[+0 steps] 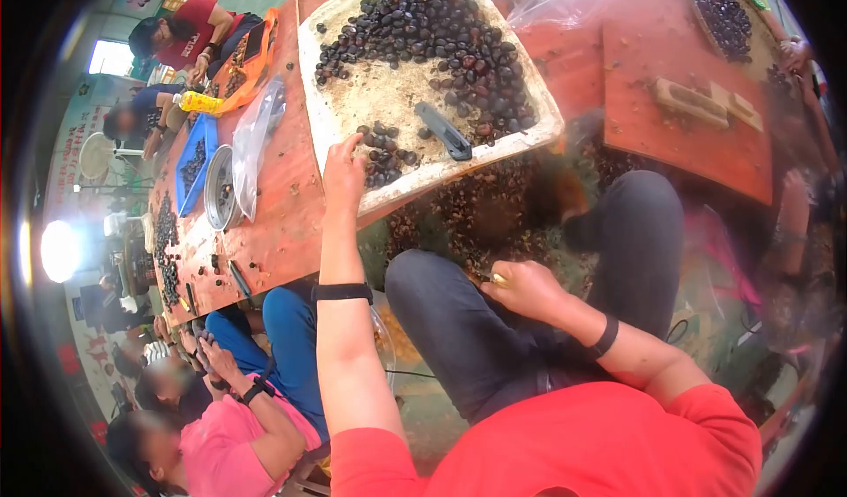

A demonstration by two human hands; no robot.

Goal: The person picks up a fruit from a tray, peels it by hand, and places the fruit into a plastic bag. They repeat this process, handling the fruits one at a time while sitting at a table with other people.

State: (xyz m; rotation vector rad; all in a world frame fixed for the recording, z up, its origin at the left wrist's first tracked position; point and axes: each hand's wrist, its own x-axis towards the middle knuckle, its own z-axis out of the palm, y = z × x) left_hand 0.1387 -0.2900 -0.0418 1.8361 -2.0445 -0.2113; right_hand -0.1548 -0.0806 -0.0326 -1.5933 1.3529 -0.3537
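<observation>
My left hand [344, 172] reaches over the near left rim of a white tray [366, 100]. Its fingers point forward, a little apart, with the tips at the edge of a small group of dark brown nuts [386, 151]. Whether a fingertip touches a nut is hard to see. A larger heap of dark nuts [423, 21] covers the tray's far and right side. Between them lies a dark-handled knife or similar tool [444, 132]. My right hand [532, 291] is closed above my lap, and a small pale yellowish piece [499, 278] shows between its thumb and fingers.
Red tables [287, 171] run to the left and right. A blue tray [196, 164], a metal bowl [219, 188] and a clear plastic bag [256, 144] lie on the left. A person in pink [243, 435] sits close by. Shell bits [468, 210] litter the floor.
</observation>
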